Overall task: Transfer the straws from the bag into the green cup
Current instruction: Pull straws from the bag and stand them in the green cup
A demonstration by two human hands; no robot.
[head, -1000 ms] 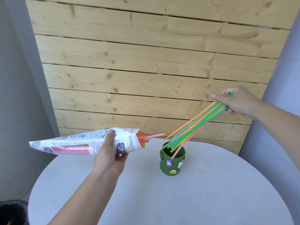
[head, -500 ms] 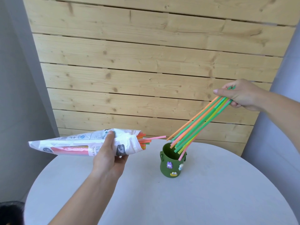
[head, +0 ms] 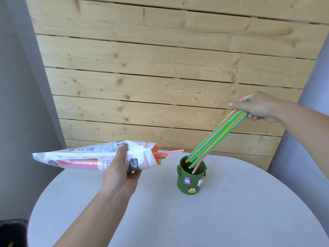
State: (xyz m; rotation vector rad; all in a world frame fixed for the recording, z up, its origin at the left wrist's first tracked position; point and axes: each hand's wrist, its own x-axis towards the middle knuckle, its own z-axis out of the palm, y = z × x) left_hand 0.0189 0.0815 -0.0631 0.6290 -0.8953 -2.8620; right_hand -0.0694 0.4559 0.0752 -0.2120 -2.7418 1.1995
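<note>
My left hand (head: 121, 172) grips a white printed straw bag (head: 78, 157), held level above the table with its open mouth pointing right. Several orange, pink and green straws (head: 162, 154) stick out of that mouth. A dark green cup (head: 191, 180) with small cartoon stickers stands on the table right of the bag. My right hand (head: 258, 107), up and to the right of the cup, holds a slanted bundle of several green, orange, yellow and pink straws (head: 219, 134). Their lower tips sit inside the cup's mouth.
The round pale grey table (head: 178, 220) carries only the cup. A wall of horizontal wooden planks (head: 160, 77) rises right behind it. A dark object (head: 12, 232) shows at the bottom left corner, below the table's edge.
My right hand has swung the straw bundle steeper and lowered it, so its tips went from the cup's rim down into the cup. The bag and my left hand stay put.
</note>
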